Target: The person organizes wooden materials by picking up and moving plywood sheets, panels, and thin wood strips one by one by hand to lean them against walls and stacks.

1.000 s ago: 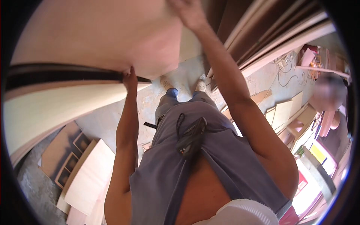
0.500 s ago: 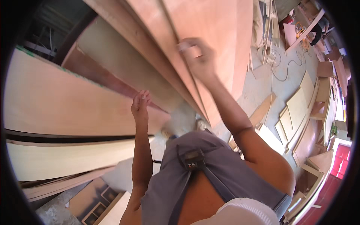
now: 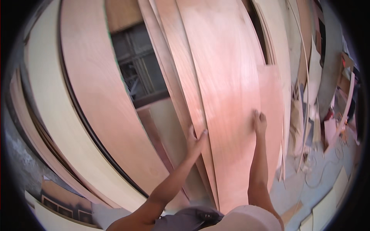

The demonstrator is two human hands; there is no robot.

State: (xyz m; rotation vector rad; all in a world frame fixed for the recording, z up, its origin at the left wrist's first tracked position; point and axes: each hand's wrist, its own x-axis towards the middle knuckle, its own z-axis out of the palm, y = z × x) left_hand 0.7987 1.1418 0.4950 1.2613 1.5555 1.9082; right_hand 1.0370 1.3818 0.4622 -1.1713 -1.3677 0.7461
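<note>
Large, reddish-tan plywood sheets (image 3: 227, 77) lean upright in front of me, overlapping one another. At the left edge of the front sheets is my left hand (image 3: 195, 139); its thumb lies by the front sheet's edge and its fingers curl round the edge of the sheet behind (image 3: 184, 81). My right hand (image 3: 261, 124) is closed at the front sheet's right edge, thumb toward its face; its fingertips are partly hidden. A shorter plywood piece (image 3: 271, 96) stands just beyond that hand.
More upright boards (image 3: 92, 77) lean on the left, with a pale one (image 3: 50, 77) among them. Between the stacks, a dark window-like opening (image 3: 140, 61) shows. Right, offcuts (image 3: 335, 196) and a cable (image 3: 322, 177) lie on the grey floor.
My view has swung toward the leaning sheets. Both hands, earlier raised apart with the right one blurred, are now at the edges of the front plywood.
</note>
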